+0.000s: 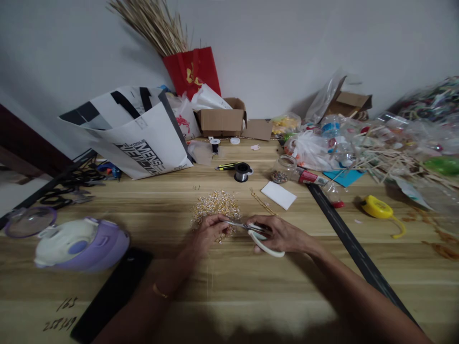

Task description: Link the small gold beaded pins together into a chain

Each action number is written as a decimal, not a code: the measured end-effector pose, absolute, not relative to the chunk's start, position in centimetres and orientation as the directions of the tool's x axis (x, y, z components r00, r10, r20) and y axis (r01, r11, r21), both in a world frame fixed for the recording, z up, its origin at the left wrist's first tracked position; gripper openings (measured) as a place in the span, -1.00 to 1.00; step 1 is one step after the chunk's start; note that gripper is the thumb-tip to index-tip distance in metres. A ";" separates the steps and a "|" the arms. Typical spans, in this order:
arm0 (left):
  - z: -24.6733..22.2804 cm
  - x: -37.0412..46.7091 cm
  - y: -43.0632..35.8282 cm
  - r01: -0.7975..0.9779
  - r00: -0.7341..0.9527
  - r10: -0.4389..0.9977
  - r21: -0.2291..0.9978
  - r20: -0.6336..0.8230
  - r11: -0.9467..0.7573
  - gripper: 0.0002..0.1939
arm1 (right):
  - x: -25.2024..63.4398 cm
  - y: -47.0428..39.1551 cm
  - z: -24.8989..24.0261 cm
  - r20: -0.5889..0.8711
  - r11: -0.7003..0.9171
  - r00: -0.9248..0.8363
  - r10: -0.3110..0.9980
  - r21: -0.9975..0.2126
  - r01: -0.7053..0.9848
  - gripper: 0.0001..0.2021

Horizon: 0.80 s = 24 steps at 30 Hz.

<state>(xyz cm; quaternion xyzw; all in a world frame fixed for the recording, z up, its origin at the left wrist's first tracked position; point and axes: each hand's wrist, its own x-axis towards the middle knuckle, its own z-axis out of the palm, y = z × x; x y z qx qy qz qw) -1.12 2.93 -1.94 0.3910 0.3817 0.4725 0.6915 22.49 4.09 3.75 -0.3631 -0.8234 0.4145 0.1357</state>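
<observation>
White-handled pliers [265, 244] are gripped in my right hand [278, 231], their metal jaws pointing left. The jaw tips meet the fingertips of my left hand [211, 228], which is closed in a pinch; whatever small piece it holds is too small to make out. Just beyond my left hand lies a loose heap of small gold and clear shiny bits [217, 205], partly covered by the fingers. A thin gold chain [263, 203] rests on the table past my right hand, with a white rectangular pad [278, 195] beside it.
A spool of wire [243, 172], a yellow-black cutter [227, 166] and a jar of beads [283, 169] stand farther back. At left are a purple-white bottle [82, 243], a black phone-like slab [114, 291] and black-handled tools [59, 196]. A yellow tape measure [377, 207] lies right.
</observation>
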 end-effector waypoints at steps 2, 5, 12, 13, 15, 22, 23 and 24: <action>-2.1 -1.1 3.0 -0.324 0.274 0.949 0.915 -0.153 0.241 -0.80 | 22.4 4.0 3.6 -0.076 0.399 -0.693 0.717 -0.771 0.496 -0.49; -1.9 -1.1 3.1 -0.290 0.282 0.947 0.928 -0.151 0.234 -0.79 | 22.4 4.0 3.6 -0.079 0.405 -0.693 0.717 -0.762 0.505 -0.49; -1.1 -0.9 2.8 -0.255 0.255 0.949 0.934 -0.185 0.251 -0.79 | 22.3 3.7 4.7 -0.104 0.400 -0.708 0.698 -0.764 0.506 -0.54; -1.1 -0.9 2.9 -0.256 0.253 0.950 0.934 -0.183 0.248 -0.79 | 22.3 3.7 4.7 -0.100 0.401 -0.714 0.693 -0.770 0.497 -0.56; -1.1 -0.9 2.9 -0.250 0.262 0.949 0.938 -0.174 0.241 -0.79 | 22.2 3.7 4.8 -0.087 0.404 -0.727 0.681 -0.784 0.472 -0.60; -1.0 -1.2 3.1 -0.255 0.281 0.946 0.938 -0.160 0.234 -0.78 | 22.6 3.3 6.0 -0.064 0.414 -0.743 0.667 -0.796 0.441 -0.66; -1.0 -1.3 3.1 -0.255 0.270 0.950 0.939 -0.159 0.230 -0.79 | 22.7 3.0 6.5 -0.078 0.420 -0.781 0.620 -0.808 0.414 -0.70; -0.9 -1.3 3.1 -0.244 0.262 0.951 0.943 -0.162 0.228 -0.79 | 22.7 2.7 6.9 -0.094 0.423 -0.833 0.546 -0.827 0.370 -0.70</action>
